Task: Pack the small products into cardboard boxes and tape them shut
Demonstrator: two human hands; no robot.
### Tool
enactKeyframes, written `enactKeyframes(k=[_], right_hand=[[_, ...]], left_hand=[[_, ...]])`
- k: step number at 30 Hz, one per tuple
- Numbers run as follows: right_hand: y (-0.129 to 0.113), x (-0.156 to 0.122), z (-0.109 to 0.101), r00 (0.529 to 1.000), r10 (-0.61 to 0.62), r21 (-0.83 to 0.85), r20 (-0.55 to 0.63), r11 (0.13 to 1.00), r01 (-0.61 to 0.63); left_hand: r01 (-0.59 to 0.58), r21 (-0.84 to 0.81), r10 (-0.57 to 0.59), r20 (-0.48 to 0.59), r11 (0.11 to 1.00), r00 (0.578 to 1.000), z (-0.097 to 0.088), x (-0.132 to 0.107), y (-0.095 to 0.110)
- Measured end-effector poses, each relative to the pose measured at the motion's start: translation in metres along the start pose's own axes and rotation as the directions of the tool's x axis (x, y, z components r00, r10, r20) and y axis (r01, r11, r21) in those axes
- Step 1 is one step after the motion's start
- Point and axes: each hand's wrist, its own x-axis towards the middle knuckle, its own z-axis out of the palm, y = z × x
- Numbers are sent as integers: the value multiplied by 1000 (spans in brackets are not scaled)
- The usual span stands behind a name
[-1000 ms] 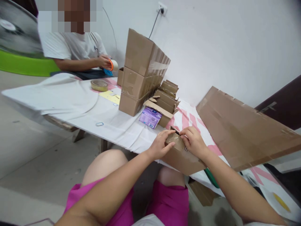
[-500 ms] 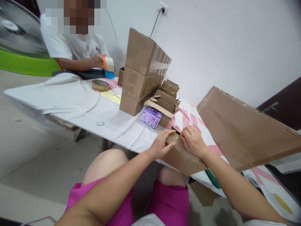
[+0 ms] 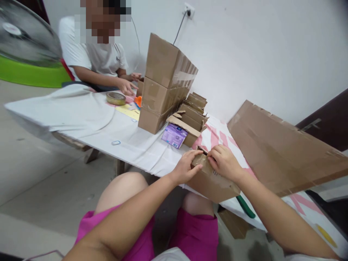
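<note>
A small brown cardboard box (image 3: 210, 183) lies tilted at the near edge of the white-covered table (image 3: 89, 119), over my lap. My left hand (image 3: 186, 167) grips its left end, thumb on the side and fingers curled over the top flap. My right hand (image 3: 224, 163) presses on the top at the same end, fingers bent and pinching the flap edge near a dark gap. Shiny tape covers part of the box.
A stack of three taped boxes (image 3: 163, 85) stands mid-table with open boxes (image 3: 191, 110) and a purple packet (image 3: 174, 135) beside it. A large flat cardboard sheet (image 3: 280, 145) leans at the right. Another person (image 3: 98, 61) sits at the far end near a tape roll (image 3: 115, 98).
My hands and the box have hardly moved. The other person has put down the tape dispenser and now reaches a hand toward the table by the tape roll.
</note>
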Motion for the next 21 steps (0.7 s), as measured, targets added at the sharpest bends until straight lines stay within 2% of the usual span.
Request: enactKeyframes(k=[6, 9, 17, 21], right_hand=[[-4, 5, 1, 997, -69, -269, 28, 960, 74], [-6, 6, -1, 993, -118, -305, 30, 945, 122], [0, 2, -3, 977, -206, -171, 63, 962, 214], [5, -5, -4, 998, -66, -10, 8, 998, 66]], left_hand=[[9, -36, -9, -14, 999, 1000, 1, 1, 0], [32, -64, -34, -22, 997, 999, 1, 1, 0], [120, -93, -123, -23, 988, 992, 2, 2, 1], [114, -94, -116, -12, 989, 993, 1, 2, 2]])
